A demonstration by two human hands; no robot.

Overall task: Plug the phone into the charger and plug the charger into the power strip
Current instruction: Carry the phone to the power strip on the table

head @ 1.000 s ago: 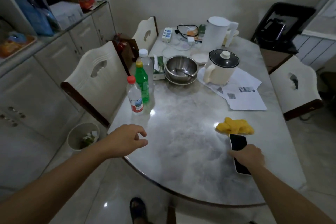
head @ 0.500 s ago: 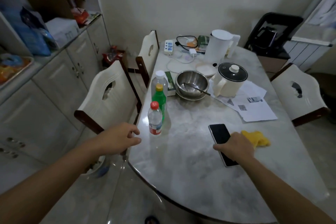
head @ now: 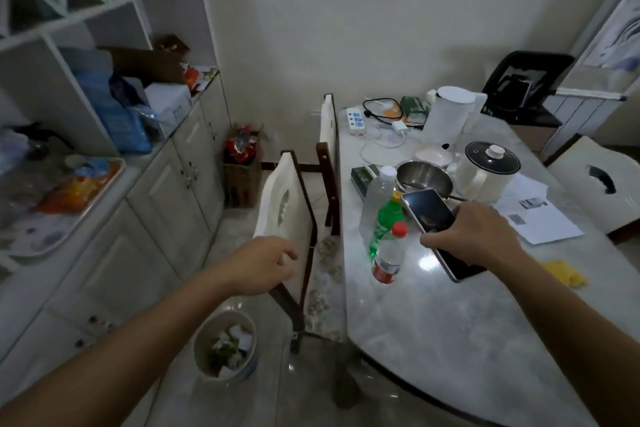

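Observation:
My right hand [head: 474, 236] grips a black-screened phone [head: 431, 215] and holds it in the air above the marble table [head: 450, 329], just right of the bottles. At the far left end of the table lies a white power strip [head: 356, 120] with blue sockets. Close to it on its right sits a small white charger [head: 399, 127] with a thin white cable [head: 381, 146] looping toward me. My left hand [head: 263, 263] hangs empty, fingers loosely curled, beside the near chair's back, off the table's left edge.
Three bottles [head: 388, 229] stand near the table's left edge. Behind them are a steel bowl [head: 424, 177], a lidded pot [head: 490, 166], a white kettle [head: 446, 118] and papers [head: 540, 218]. Two chairs [head: 287, 211] line the left side, with a bin [head: 225, 347] on the floor.
My right hand has lifted the phone off the table and carried it left and forward, away from the yellow cloth. I have stepped left along the table; my left hand stays empty.

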